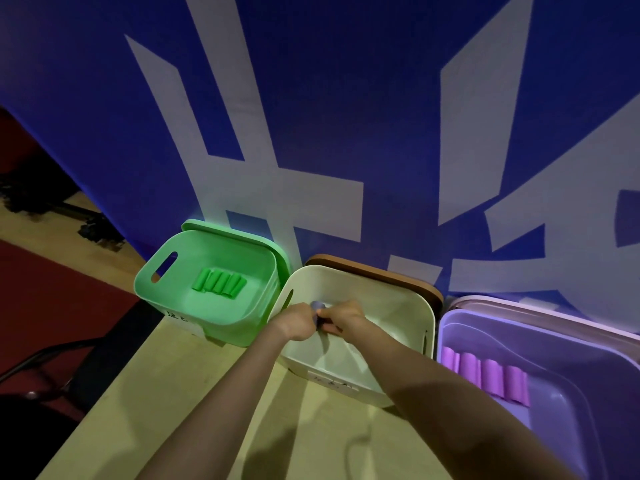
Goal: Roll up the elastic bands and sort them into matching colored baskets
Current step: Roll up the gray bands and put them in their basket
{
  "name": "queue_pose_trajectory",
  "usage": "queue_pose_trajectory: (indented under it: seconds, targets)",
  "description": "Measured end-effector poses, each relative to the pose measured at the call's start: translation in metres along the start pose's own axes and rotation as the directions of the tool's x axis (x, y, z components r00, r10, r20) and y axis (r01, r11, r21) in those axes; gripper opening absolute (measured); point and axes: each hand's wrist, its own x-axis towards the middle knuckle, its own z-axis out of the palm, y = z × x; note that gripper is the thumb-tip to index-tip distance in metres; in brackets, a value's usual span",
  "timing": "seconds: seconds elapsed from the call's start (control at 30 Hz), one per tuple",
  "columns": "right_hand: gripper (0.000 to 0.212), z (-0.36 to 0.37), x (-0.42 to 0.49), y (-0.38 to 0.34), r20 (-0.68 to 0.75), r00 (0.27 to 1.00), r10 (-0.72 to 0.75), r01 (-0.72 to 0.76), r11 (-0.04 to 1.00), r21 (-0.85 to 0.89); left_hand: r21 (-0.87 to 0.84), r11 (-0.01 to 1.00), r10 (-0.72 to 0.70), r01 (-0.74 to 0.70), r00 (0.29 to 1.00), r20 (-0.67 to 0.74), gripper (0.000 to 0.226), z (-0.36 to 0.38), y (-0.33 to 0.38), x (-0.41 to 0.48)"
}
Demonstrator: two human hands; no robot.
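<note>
Three baskets stand in a row on the table: a green basket at the left, a cream basket in the middle, a purple basket at the right. Several rolled green bands lie in the green one. Several rolled purple bands lie in the purple one. Over the cream basket, my left hand and my right hand meet and together grip a small greyish-purple band, mostly hidden between the fingers.
A blue backdrop with white shapes rises right behind the baskets. Each basket sits on its lid. The tan table ends at the left, where a dark chair and red floor show.
</note>
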Motion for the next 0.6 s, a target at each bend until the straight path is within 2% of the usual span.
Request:
queue_pose_trajectory:
  seconds: [0.1,0.13,0.2,0.27,0.33,0.4,0.53,0.6]
  targets:
    - [0.015,-0.009,-0.007,-0.003,0.078,0.996,-0.051,0.063,0.983,-0.17,0.024,1.0,0.007,-0.007,1.0,0.001,0.02,0.0,0.001,0.0]
    - [0.013,-0.012,-0.008,-0.004,0.074,0.991,-0.115,0.134,0.93,-0.342,0.034,0.999,0.005,-0.005,1.0,-0.002,0.012,0.001,0.001,0.001]
    - [0.023,-0.017,-0.008,-0.004,0.051,0.933,-0.356,0.29,0.662,-0.691,0.026,1.0,-0.006,0.007,1.0,-0.015,0.014,0.004,-0.002,0.005]
    - [0.027,-0.019,-0.012,-0.002,0.164,0.845,-0.508,0.444,0.497,-0.746,-0.008,0.999,-0.035,0.035,0.999,-0.024,0.029,0.008,-0.005,0.008]
    - [0.031,-0.02,-0.014,0.003,0.302,0.793,-0.529,0.533,0.364,-0.764,-0.024,0.999,-0.046,0.045,0.999,-0.027,0.033,0.01,-0.006,0.01]
    - [0.034,-0.02,-0.013,0.003,0.373,0.808,-0.456,0.525,0.27,-0.807,-0.037,0.999,-0.037,0.036,0.999,-0.035,0.034,0.009,-0.005,0.009]
    - [0.044,-0.03,-0.019,-0.002,0.404,0.841,-0.36,0.51,0.282,-0.812,-0.05,0.999,-0.024,0.02,0.998,-0.062,0.036,0.005,-0.001,0.002]
    - [0.046,-0.039,-0.028,-0.007,0.38,0.845,-0.377,0.503,0.319,-0.803,-0.068,0.997,-0.054,0.047,0.994,-0.098,0.04,-0.001,0.002,-0.006]
